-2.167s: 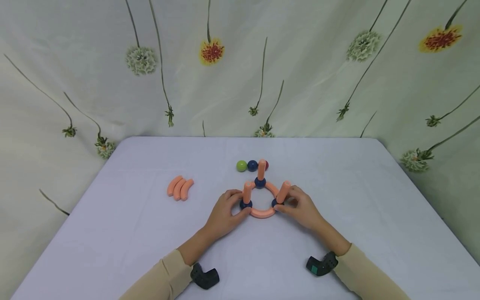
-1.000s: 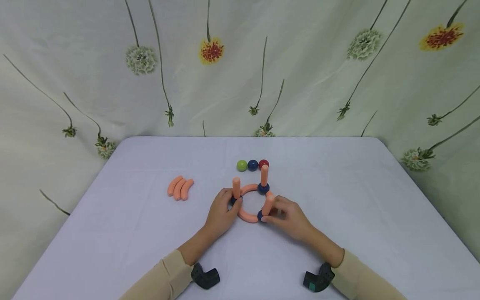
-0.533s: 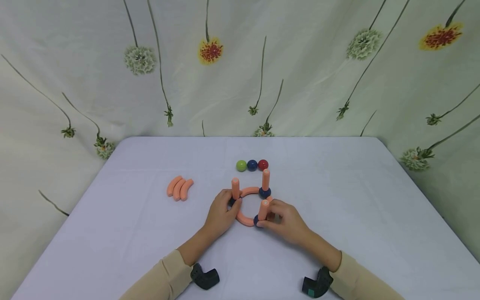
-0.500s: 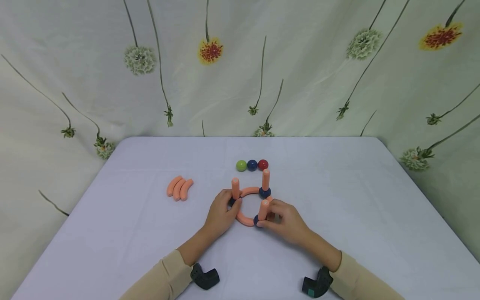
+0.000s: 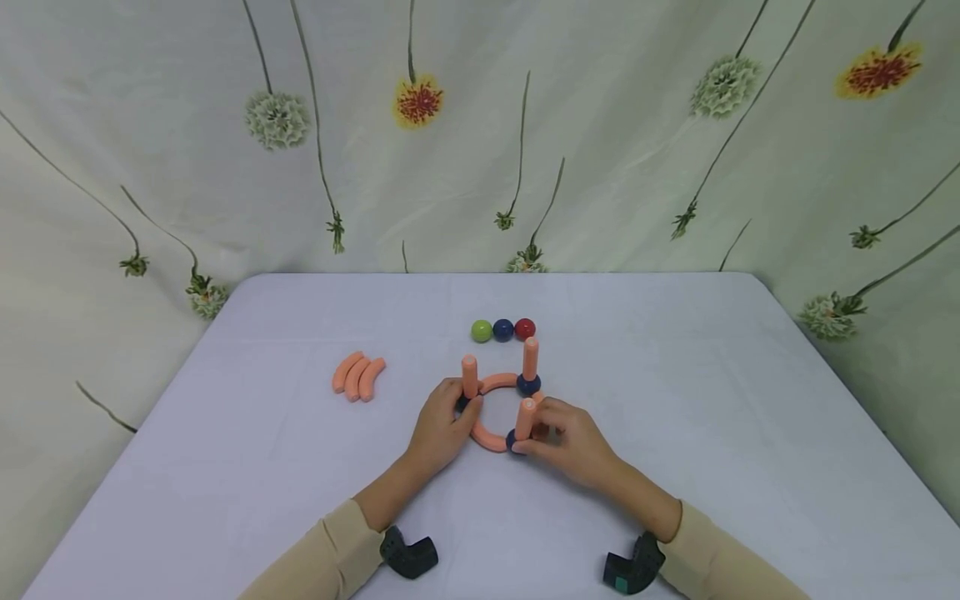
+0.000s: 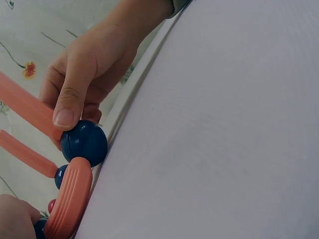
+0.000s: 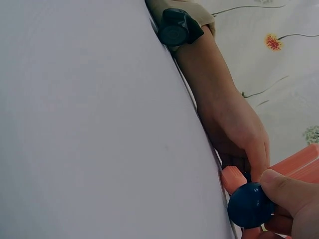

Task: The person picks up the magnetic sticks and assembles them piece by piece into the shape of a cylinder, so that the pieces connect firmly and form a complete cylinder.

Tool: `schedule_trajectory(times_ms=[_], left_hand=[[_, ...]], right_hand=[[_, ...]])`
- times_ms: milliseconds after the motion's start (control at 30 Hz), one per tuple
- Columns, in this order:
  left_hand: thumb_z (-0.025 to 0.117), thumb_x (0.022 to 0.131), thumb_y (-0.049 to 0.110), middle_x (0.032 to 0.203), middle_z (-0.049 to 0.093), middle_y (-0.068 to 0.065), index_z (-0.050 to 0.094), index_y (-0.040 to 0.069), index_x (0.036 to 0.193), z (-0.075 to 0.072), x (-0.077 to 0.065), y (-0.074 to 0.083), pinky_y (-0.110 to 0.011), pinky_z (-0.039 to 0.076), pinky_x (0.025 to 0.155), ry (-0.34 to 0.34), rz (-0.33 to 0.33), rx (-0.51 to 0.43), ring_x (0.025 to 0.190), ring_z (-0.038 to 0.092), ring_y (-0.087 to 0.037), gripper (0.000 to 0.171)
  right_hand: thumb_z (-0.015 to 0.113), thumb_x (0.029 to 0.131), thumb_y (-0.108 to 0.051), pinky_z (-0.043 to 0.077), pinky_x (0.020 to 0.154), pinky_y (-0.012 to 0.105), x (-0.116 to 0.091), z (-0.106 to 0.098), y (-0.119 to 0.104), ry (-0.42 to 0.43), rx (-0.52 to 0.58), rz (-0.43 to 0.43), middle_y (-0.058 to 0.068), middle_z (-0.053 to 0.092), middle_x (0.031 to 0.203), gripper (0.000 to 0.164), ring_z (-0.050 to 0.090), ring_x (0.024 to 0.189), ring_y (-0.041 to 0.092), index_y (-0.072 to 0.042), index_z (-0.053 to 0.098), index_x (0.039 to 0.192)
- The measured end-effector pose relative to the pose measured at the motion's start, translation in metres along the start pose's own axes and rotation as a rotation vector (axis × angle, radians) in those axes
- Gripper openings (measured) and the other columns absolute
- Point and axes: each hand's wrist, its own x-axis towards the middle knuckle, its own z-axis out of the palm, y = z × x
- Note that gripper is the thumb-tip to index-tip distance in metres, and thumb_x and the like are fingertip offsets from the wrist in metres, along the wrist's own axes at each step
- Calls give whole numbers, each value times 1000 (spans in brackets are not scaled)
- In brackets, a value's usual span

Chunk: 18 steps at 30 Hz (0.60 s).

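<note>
A ring of curved orange rods [image 5: 491, 442] joined by dark blue balls lies on the table between my hands. From each of its three balls rises a straight orange rod. My left hand [image 5: 441, 427] pinches the left blue ball [image 5: 462, 404] between thumb and fingers, mostly covering it. The thumb and fingers of my right hand [image 5: 573, 442] grip the right blue ball [image 6: 84, 143] at the foot of its upright rod [image 5: 526, 418]. The back blue ball [image 5: 528, 384], with its upright rod [image 5: 530, 358], is untouched. My right fingers partly hide the ring's right-hand curve.
Behind the ring sit a green ball [image 5: 482, 331], a loose blue ball [image 5: 503, 330] and a red ball [image 5: 525, 328] in a row. Three curved orange rods [image 5: 359, 377] lie side by side at the left. A flowered cloth [image 5: 600, 167] hangs behind the white table [image 5: 675, 375].
Both hands have turned the ring clockwise, shifting it slightly left; its right ball came toward me with my right hand. Over the last half second it has stayed almost still.
</note>
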Motion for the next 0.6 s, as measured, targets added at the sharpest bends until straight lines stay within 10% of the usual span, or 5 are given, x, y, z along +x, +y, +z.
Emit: schedule_trajectory(times_ms=[600], left_hand=[[59,94,15,113,61,-14,65,1,116,0,1,2,-47,44,96,-3,1,-1,111,57,-30,27]], right_hand=[[87,73,-14,46,62,25,1,-4,0,-42,6,22,-1,57,78,25,53,71,13,-14,66,87]])
